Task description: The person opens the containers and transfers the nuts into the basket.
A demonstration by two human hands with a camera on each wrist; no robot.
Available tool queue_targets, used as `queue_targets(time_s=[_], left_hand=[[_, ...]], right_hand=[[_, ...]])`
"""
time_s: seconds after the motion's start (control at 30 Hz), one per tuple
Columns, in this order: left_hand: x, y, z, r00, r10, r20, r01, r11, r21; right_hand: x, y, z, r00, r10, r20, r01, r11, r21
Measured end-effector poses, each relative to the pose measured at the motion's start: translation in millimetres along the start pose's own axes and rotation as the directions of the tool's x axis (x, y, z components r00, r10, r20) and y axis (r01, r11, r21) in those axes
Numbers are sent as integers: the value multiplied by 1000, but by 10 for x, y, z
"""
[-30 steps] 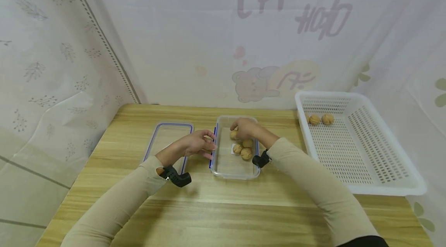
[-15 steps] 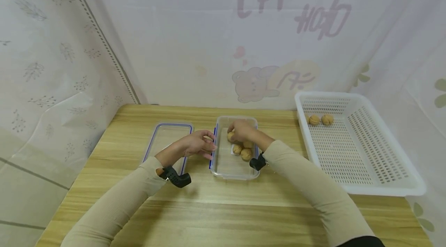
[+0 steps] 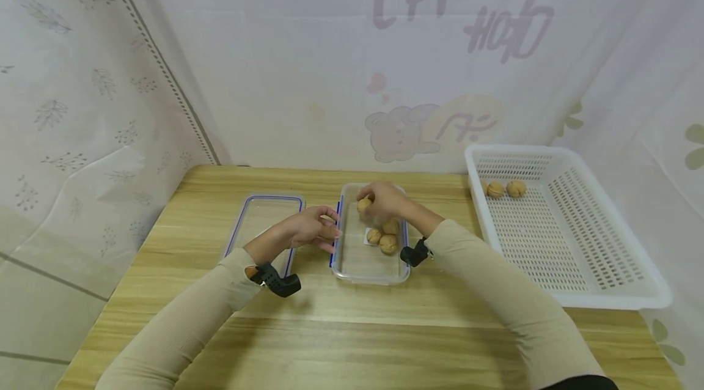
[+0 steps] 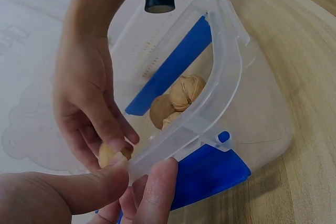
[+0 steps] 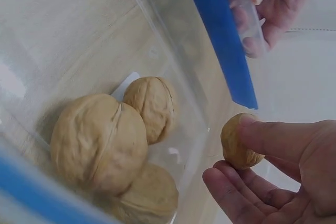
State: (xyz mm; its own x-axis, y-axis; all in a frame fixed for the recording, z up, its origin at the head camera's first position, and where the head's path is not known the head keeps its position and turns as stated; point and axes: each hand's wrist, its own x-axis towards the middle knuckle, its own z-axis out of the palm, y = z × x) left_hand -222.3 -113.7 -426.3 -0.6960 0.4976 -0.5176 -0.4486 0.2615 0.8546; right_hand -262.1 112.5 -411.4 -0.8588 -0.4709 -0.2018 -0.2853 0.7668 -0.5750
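My right hand (image 3: 385, 202) pinches a walnut (image 5: 239, 142) between thumb and fingers, over the far part of a clear plastic container (image 3: 371, 279) with blue latches. Inside that container, three other walnuts (image 5: 100, 142) lie together toward its right side, near a small white label (image 5: 125, 85). At the container's left wall is my left hand (image 3: 313, 228). In the left wrist view, its thumb (image 4: 100, 187) and fingers pinch the clear rim (image 4: 173, 145). The underside of the left hand is hidden in the head view.
A clear lid with a blue seal (image 3: 275, 197) lies left of the container, partly under my left forearm. On the right stands a white perforated basket (image 3: 610, 303) with a few walnuts (image 3: 516, 188) in its far left corner. A printed curtain (image 3: 297, 72) hangs behind the wooden table (image 3: 352, 347).
The walnut in my right hand has moved slightly left and toward the container's far end. My left hand has stayed at the container's left edge.
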Motion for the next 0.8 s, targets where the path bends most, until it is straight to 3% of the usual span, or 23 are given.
queue_targets(time_s=[0.43,0.8], left_hand=[[-7,3,8,1000,-5,-6,5,1000,-9],[5,-15,-5,1000,-3,-2,3,1000,0]], right_hand=[[-193,95,-234,992,-118,-33,121,982,148],[-376,157,-473,992,-116,-52,123,981,150]])
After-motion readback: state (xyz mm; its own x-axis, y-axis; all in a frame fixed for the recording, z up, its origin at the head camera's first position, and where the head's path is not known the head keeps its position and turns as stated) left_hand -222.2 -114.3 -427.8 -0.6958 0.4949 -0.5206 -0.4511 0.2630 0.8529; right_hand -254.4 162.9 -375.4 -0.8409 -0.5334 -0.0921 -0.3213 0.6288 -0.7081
